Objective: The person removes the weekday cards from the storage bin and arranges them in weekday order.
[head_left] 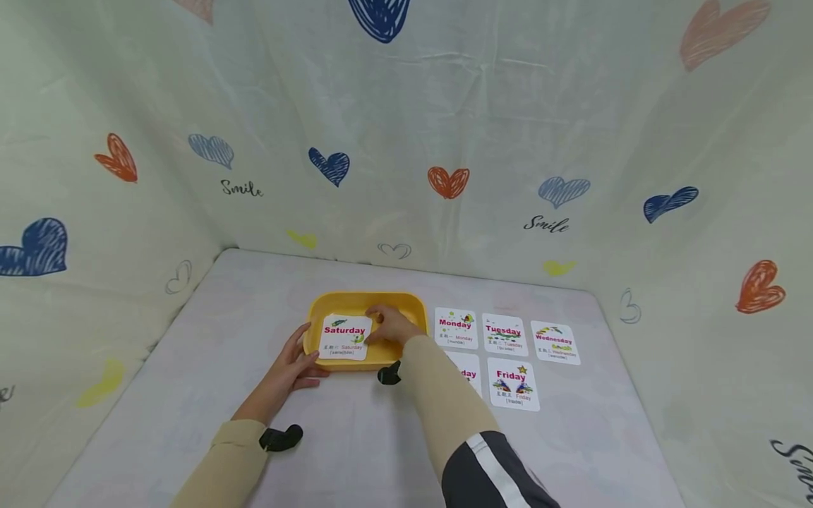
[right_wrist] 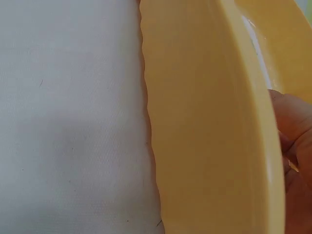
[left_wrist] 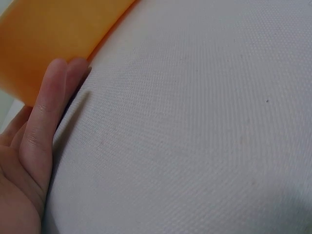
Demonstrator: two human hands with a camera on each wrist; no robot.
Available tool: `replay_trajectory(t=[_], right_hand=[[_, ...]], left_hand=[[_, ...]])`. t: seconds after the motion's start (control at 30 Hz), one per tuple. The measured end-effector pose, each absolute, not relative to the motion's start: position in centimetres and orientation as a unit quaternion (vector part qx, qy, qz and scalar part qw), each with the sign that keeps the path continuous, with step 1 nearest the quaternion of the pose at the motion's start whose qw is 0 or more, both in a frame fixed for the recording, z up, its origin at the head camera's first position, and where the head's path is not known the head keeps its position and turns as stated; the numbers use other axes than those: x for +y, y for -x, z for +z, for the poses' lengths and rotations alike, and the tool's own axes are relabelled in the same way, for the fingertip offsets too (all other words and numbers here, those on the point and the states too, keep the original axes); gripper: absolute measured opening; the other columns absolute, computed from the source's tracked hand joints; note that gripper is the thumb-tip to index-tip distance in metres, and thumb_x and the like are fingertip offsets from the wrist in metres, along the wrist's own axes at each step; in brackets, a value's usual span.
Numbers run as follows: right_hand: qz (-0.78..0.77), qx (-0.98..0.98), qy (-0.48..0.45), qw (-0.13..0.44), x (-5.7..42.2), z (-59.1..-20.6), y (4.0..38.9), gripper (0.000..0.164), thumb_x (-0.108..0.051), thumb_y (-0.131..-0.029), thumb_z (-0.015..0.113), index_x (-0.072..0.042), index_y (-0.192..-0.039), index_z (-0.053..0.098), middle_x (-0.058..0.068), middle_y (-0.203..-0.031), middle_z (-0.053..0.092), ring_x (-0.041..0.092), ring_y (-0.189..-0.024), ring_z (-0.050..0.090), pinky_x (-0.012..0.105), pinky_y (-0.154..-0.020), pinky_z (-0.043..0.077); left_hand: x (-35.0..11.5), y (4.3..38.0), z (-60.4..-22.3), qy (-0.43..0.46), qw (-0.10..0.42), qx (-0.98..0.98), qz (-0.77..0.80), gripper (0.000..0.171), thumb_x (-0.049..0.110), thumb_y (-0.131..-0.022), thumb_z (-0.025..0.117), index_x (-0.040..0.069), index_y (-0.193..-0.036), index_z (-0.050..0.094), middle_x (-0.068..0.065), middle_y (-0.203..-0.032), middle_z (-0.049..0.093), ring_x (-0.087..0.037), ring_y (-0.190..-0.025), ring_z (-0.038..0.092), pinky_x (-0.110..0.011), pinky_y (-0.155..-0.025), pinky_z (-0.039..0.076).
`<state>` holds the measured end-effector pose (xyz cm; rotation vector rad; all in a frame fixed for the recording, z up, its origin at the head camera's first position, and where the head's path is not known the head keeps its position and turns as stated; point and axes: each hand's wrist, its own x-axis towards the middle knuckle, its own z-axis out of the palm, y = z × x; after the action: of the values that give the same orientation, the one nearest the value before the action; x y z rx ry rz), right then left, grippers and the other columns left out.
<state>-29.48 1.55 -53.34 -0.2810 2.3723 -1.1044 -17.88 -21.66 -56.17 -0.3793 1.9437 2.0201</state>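
A yellow tray (head_left: 394,358) lies on the white table, with a white card reading Saturday (head_left: 344,337) in its left part. My left hand (head_left: 293,363) holds the tray's front left corner, the thumb by the rim. In the left wrist view, straight fingers (left_wrist: 51,92) of that hand touch the outer wall of the tray (left_wrist: 58,34). My right hand (head_left: 392,326) reaches over the tray's front rim, its curled thumb and forefinger at the card's right edge. The right wrist view shows the tray wall (right_wrist: 204,117) hiding most of this hand (right_wrist: 295,126).
Cards lie right of the tray: Monday (head_left: 456,329), Tuesday (head_left: 504,335) and Wednesday (head_left: 555,343) behind, Friday (head_left: 513,384) in front. Beside Friday, my right sleeve (head_left: 438,395) partly covers another card (head_left: 468,367). A heart-printed curtain (head_left: 394,106) surrounds the table (head_left: 362,437).
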Motion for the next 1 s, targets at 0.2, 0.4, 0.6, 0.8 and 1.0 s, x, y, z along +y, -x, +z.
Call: replay_trajectory(t=[0.2,0.4,0.6,0.8,1.0], right_hand=[[-0.415,0.874,0.102,0.229,1.4,-54.2,29.7,0.061,-0.019,-0.074,0.086,-0.016,-0.129,0.060,0.004,-0.114,0.055,0.022,-0.101,0.050,0.035,-0.098,0.043],[-0.400,0.885,0.109,0.212,1.1,-53.9,29.3,0.059,-0.017,-0.074,0.087,-0.014,-0.127,0.062,0.004,-0.111,0.055,0.021,-0.099,0.051,0.034,-0.096,0.044],[-0.378,0.896,0.115,0.202,1.1,-53.2,28.9,0.057,-0.014,-0.075,0.086,-0.012,-0.127,0.062,0.005,-0.111,0.055,0.021,-0.098,0.051,0.034,-0.094,0.045],[-0.377,0.895,0.118,0.206,1.3,-53.7,29.3,0.055,-0.015,-0.075,0.085,-0.014,-0.126,0.063,0.004,-0.112,0.056,0.020,-0.100,0.052,0.033,-0.094,0.045],[-0.386,0.890,0.109,0.215,1.4,-53.9,29.6,0.055,-0.012,-0.078,0.083,-0.015,-0.127,0.061,0.004,-0.110,0.055,0.021,-0.099,0.051,0.032,-0.093,0.046]], left_hand=[[-21.7,17.9,-56.1,0.119,0.154,0.682,0.705,0.074,0.029,-0.099,0.058,0.041,-0.155,0.011,-0.010,-0.159,0.019,-0.029,-0.096,0.068,-0.034,-0.078,0.056],[-21.7,17.9,-56.0,0.117,0.151,0.686,0.702,0.074,0.029,-0.099,0.058,0.040,-0.155,0.011,-0.010,-0.159,0.018,-0.029,-0.095,0.069,-0.035,-0.077,0.056],[-21.5,17.8,-55.9,0.121,0.149,0.689,0.699,0.074,0.028,-0.099,0.058,0.041,-0.155,0.012,-0.010,-0.159,0.020,-0.029,-0.095,0.069,-0.035,-0.078,0.056],[-21.3,17.8,-55.8,0.125,0.146,0.691,0.697,0.073,0.028,-0.099,0.058,0.042,-0.155,0.012,-0.010,-0.158,0.021,-0.029,-0.095,0.068,-0.035,-0.078,0.056],[-21.3,17.7,-55.7,0.126,0.143,0.691,0.697,0.075,0.029,-0.098,0.059,0.042,-0.155,0.011,-0.010,-0.159,0.020,-0.029,-0.094,0.069,-0.035,-0.078,0.056]])
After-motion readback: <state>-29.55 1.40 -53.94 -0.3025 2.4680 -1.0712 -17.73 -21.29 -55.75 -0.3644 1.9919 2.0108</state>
